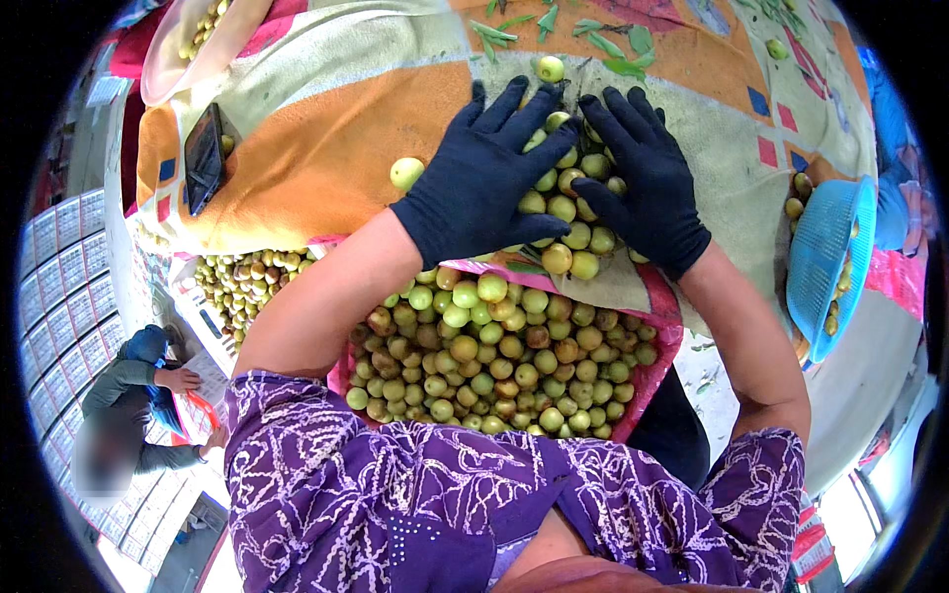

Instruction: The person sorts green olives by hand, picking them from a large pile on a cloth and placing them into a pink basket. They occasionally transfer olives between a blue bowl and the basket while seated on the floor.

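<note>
My left hand (482, 167), in a black glove, lies palm down with spread fingers over the left side of a small pile of round green-brown fruits (561, 208) that look like jujubes. My right hand (646, 170), gloved alike, covers the pile's right side, fingers apart. Neither is closed around a fruit; what lies under the palms is hidden. The pile rests on a patterned cloth (334, 133). Just below it, against my body, stands a container with a pink plastic liner (671, 341), full of similar fruits (482, 363). One pale green fruit (407, 173) sits left of my left wrist.
A smartphone (204, 159) lies at left. Beyond it stands a pale basin (167, 55) with fruits. A blue basket (827, 267) is at right, a white crate (204, 315) of fruits at lower left. Green leaves (626, 55) litter the far cloth. Another person (122, 415) bends at lower left.
</note>
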